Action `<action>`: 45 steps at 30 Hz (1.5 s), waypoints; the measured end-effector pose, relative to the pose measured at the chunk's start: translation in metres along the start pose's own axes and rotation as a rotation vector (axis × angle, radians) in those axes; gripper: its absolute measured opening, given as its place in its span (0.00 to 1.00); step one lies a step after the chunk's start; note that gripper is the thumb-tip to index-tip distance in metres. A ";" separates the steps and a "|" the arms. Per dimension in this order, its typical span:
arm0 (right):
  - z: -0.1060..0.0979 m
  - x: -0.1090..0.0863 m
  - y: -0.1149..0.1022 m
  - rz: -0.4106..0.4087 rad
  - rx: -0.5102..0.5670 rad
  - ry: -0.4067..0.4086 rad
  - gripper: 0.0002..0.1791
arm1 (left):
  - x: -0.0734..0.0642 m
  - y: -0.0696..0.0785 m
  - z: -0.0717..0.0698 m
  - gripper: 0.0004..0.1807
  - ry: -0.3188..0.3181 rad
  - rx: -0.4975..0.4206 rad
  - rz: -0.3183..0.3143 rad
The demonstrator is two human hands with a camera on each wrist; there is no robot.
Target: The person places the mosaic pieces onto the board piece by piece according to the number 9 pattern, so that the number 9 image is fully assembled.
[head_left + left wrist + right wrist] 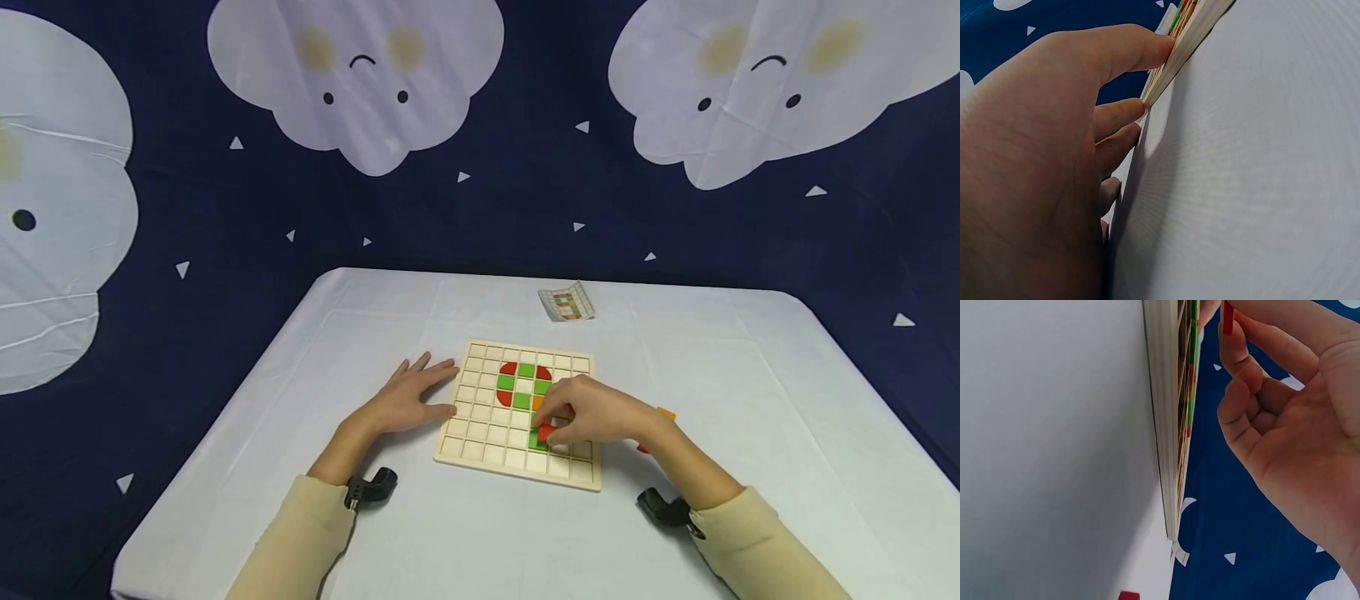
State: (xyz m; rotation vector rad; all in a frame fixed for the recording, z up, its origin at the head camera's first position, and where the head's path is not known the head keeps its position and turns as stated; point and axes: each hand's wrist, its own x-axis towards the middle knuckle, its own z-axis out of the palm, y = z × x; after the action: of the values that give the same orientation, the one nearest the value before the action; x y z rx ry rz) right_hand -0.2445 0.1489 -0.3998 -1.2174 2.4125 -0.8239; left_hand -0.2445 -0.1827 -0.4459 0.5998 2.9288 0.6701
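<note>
A wooden grid board lies on the white table, with several red, green and orange tiles set in its squares. My right hand is over the board's right half and pinches a red tile between thumb and fingers, close to a green tile. In the right wrist view the pinched red tile shows edge-on, held off the board. My left hand lies at the board's left side, fingers spread and straight. In the left wrist view its thumb touches the board's edge.
A small pattern card, slightly curled, lies beyond the board. An orange tile and a red tile lie on the table to the right, partly hidden by my right forearm. A dark blue cloth with clouds hangs behind.
</note>
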 end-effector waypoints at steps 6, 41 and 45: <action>0.004 0.002 -0.005 0.002 -0.006 -0.021 0.11 | 0.000 0.001 -0.002 0.39 0.002 0.004 0.005; 0.022 0.007 -0.017 -0.076 -0.097 -0.098 0.10 | -0.002 0.001 -0.002 0.39 0.007 -0.015 0.013; 0.022 0.007 -0.017 -0.077 -0.096 -0.098 0.10 | -0.002 0.001 -0.002 0.39 0.004 -0.011 0.009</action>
State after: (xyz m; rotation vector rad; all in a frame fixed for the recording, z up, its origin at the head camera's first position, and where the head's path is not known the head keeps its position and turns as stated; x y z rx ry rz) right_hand -0.2267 0.1278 -0.4072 -1.3614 2.3639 -0.6598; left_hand -0.2428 -0.1828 -0.4438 0.6118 2.9260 0.6887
